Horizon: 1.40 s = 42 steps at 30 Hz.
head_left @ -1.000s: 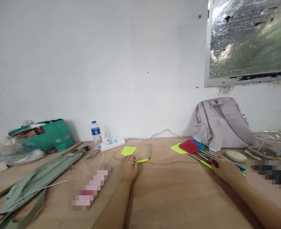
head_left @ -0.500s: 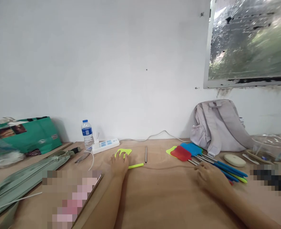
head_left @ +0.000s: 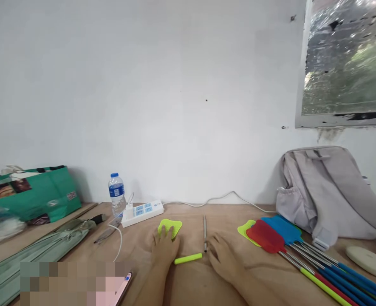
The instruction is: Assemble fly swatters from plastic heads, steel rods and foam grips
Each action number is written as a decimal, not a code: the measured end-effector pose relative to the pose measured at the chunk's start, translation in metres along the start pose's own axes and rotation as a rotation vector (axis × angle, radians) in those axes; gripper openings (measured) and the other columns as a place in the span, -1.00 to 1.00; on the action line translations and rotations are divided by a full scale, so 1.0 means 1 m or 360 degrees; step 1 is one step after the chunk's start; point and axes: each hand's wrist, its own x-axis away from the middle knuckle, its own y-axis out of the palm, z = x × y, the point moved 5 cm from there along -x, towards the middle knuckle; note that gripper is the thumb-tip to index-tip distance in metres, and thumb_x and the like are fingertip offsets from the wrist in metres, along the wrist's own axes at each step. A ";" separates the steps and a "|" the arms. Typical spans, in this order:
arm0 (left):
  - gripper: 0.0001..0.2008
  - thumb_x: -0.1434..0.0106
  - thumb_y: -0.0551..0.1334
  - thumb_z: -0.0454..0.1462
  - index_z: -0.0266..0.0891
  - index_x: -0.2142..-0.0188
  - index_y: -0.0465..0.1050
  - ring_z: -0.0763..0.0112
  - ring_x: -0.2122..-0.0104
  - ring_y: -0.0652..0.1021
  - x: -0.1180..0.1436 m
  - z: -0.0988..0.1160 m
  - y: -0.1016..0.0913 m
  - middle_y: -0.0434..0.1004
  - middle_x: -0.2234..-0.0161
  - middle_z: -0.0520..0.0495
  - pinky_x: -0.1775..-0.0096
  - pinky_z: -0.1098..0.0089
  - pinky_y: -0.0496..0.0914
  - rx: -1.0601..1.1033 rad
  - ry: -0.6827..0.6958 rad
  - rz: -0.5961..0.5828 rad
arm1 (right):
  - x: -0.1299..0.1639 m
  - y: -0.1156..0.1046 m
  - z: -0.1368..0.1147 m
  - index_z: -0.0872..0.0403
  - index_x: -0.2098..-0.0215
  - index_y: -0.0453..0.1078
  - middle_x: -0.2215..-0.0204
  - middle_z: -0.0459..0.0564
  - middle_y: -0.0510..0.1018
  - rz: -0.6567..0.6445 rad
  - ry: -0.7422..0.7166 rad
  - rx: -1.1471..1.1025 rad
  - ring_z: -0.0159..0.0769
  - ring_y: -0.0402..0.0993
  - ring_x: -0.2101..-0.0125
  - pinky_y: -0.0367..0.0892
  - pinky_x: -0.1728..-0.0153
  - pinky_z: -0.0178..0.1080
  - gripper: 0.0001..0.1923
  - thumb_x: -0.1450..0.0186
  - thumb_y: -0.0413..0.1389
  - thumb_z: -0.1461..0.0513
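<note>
My left hand (head_left: 165, 250) rests with spread fingers on a yellow-green mesh fly swatter head (head_left: 172, 227). To its right lies a loose yellow-green handle (head_left: 188, 258), apart from the head. A thin silver metal rod (head_left: 204, 233) lies upright in view, between my two hands. My right hand (head_left: 225, 260) is beside the rod's near end, fingers slightly bent and apart; whether the fingertips touch the rod I cannot tell. Further right is a pile of fly swatters with red (head_left: 266, 236) and blue (head_left: 281, 228) heads, silver shafts and coloured handles.
A white power strip (head_left: 143, 213) and a water bottle (head_left: 116, 191) stand at the back left, near a green bag (head_left: 52, 193). A grey backpack (head_left: 328, 191) leans on the wall at right. A phone (head_left: 119, 293) lies at front left, a round beige object (head_left: 369, 260) at far right.
My right hand has left the swatter pile and moved left to the metal rod. My left hand stays on the swatter head. The view has shifted, showing more of the pile's handles.
</note>
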 end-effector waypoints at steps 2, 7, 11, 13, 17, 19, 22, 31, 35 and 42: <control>-0.46 -0.02 0.09 -0.03 -0.16 0.00 0.29 -0.10 -0.14 -0.01 0.001 0.000 -0.001 0.13 -0.13 -0.19 -0.06 -0.01 -0.14 0.0067 0.0022 -0.0002 | -0.019 0.010 0.001 0.04 0.22 0.30 0.22 0.02 0.36 0.0007 0.0093 0.0043 -0.31 0.30 0.24 0.17 0.22 -0.30 -0.75 -0.18 -0.13 0.27; -0.54 -0.02 0.11 -0.04 -0.16 0.10 0.38 0.01 -0.06 0.18 0.006 0.008 -0.010 0.26 -0.04 -0.19 -0.05 0.08 -0.04 0.0062 0.0162 0.0021 | -0.033 0.020 0.005 0.09 0.39 0.29 0.35 0.05 0.40 0.0003 0.0234 0.0307 -0.21 0.31 0.30 0.16 0.28 -0.23 -0.84 -0.15 -0.07 0.19; -0.64 -0.05 0.11 -0.11 -0.16 0.17 0.41 0.14 0.03 0.28 0.009 0.014 -0.014 0.35 0.07 -0.17 -0.01 0.19 0.06 0.0060 0.0296 0.0043 | -0.031 0.020 0.013 0.10 0.39 0.26 0.36 0.08 0.43 -0.0003 0.0308 0.0243 -0.23 0.32 0.30 0.15 0.29 -0.27 -0.87 -0.16 -0.10 0.25; -0.67 -0.05 0.12 -0.13 -0.15 0.20 0.43 0.17 0.06 0.31 0.009 0.016 -0.015 0.37 0.10 -0.15 0.01 0.23 0.10 0.0091 0.0342 0.0050 | -0.031 0.020 0.016 0.11 0.35 0.24 0.35 0.09 0.45 -0.0012 0.0360 0.0199 -0.25 0.34 0.30 0.15 0.32 -0.29 -0.87 -0.17 -0.12 0.30; -0.69 -0.02 0.15 -0.14 -0.21 0.25 0.44 0.19 0.14 0.38 0.011 0.019 -0.020 0.43 0.18 -0.18 0.07 0.27 0.17 0.0160 0.0372 0.0057 | -0.029 0.020 0.021 0.11 0.28 0.17 0.35 0.08 0.45 -0.0010 0.0401 0.0041 -0.29 0.35 0.33 0.16 0.37 -0.33 -0.84 -0.16 -0.14 0.35; -0.68 -0.02 0.16 -0.13 -0.27 0.26 0.43 0.20 0.20 0.43 0.014 0.019 -0.023 0.46 0.22 -0.21 0.13 0.29 0.22 0.0247 0.0373 0.0031 | -0.025 0.017 0.024 0.09 0.28 0.13 0.37 0.06 0.45 0.0047 0.0405 -0.0105 -0.30 0.36 0.35 0.17 0.38 -0.33 -0.85 -0.16 -0.15 0.35; -0.69 -0.09 0.09 -0.12 -0.27 0.27 0.41 0.21 0.23 0.46 0.017 0.017 -0.031 0.49 0.25 -0.21 0.18 0.30 0.26 0.0461 0.0363 0.0087 | -0.016 0.010 0.033 0.06 0.31 0.08 0.42 0.00 0.43 0.0198 0.0386 -0.0336 -0.32 0.35 0.39 0.21 0.35 -0.31 -0.90 -0.20 -0.19 0.30; -0.69 -0.23 -0.11 -0.21 -0.25 0.40 0.36 0.21 0.38 0.48 0.021 -0.002 -0.045 0.46 0.46 -0.17 0.34 0.31 0.28 0.0738 0.0096 0.0435 | 0.048 -0.010 0.045 0.04 0.18 0.09 0.45 -0.06 0.41 0.0537 0.0472 -0.1080 -0.27 0.37 0.33 0.28 0.28 -0.23 -0.65 -0.17 -0.10 0.01; -0.70 -0.23 -0.10 -0.20 -0.26 0.36 0.35 0.19 0.35 0.46 0.031 -0.006 -0.051 0.45 0.42 -0.21 0.32 0.28 0.25 0.0845 -0.0024 0.0540 | 0.079 -0.020 0.029 0.05 0.14 0.15 0.44 -0.08 0.40 0.0402 0.0487 -0.1145 -0.28 0.36 0.35 0.28 0.35 -0.25 -0.57 -0.13 -0.05 -0.03; -0.65 -0.23 -0.11 -0.09 -0.21 0.41 0.35 0.27 0.36 0.42 0.068 -0.009 -0.055 0.42 0.44 -0.12 0.35 0.33 0.26 0.1315 -0.0131 0.0646 | 0.104 -0.028 0.000 0.05 0.20 0.20 0.43 -0.10 0.39 0.0124 0.0405 -0.1137 -0.32 0.32 0.39 0.23 0.37 -0.29 -0.68 -0.13 -0.06 0.08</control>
